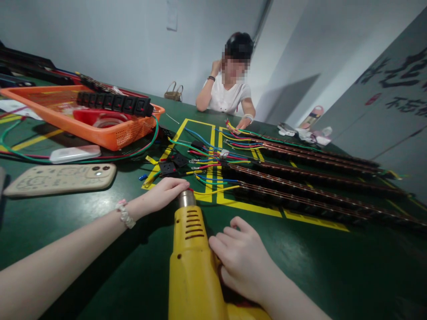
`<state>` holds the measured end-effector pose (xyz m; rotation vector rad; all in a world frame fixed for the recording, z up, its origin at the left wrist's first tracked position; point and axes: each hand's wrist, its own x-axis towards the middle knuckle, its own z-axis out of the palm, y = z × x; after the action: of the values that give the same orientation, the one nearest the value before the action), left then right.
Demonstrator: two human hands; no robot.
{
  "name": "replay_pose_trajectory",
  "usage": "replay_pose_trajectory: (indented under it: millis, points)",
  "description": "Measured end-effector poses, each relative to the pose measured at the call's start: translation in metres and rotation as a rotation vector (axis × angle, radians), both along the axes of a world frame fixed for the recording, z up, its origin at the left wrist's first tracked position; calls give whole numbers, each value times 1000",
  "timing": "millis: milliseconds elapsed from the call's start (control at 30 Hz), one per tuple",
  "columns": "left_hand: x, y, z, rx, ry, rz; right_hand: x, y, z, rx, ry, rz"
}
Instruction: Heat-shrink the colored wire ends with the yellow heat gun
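A yellow heat gun (193,266) lies in front of me, its metal nozzle (187,198) pointing away. Right at the nozzle's tip is my left hand (168,193), fingers pressed together; a bit of red shows by the fingertips, but what they hold is hidden. My right hand (242,253) is curled close against the right side of the heat gun, and I cannot make out what is in its fingers. Beyond the nozzle, coloured wires (213,178) run from long dark power strips (300,193). Black sockets (168,168) lie beside the wires.
An orange basket (123,141) holds a black socket strip (113,103) and red items. A phone (63,179) and a clear plastic piece (75,153) lie at left. Across the green table (143,266) sits a co-worker (228,98), one hand near the wires.
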<state>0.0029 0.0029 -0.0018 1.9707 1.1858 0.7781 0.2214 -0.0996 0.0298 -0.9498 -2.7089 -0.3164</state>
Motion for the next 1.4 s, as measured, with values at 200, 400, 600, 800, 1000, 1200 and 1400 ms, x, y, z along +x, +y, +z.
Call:
replay_pose_trajectory:
  millis: [200, 400, 600, 800, 1000, 1200, 1400]
  points:
    - [-1, 0, 1, -17, -37, -23, 6, -1, -1, -32, 10, -2]
    - [-2, 0, -1, -44, -45, -31, 26, -1, -3, -86, 93, -36]
    - [-3, -1, 1, -33, -17, -19, 50, -4, -4, -90, 188, -111]
    - [-3, -2, 4, -36, 5, -13, 76, -5, -2, -43, 211, -243]
    - [-3, -3, 6, -23, 21, -31, 96, 0, -4, -5, 186, -319]
    - [0, -4, 9, -56, -32, -27, 92, 0, -2, -16, 145, -315]
    - [1, -3, 8, -100, -93, -34, 81, 2, -1, -4, 141, -283]
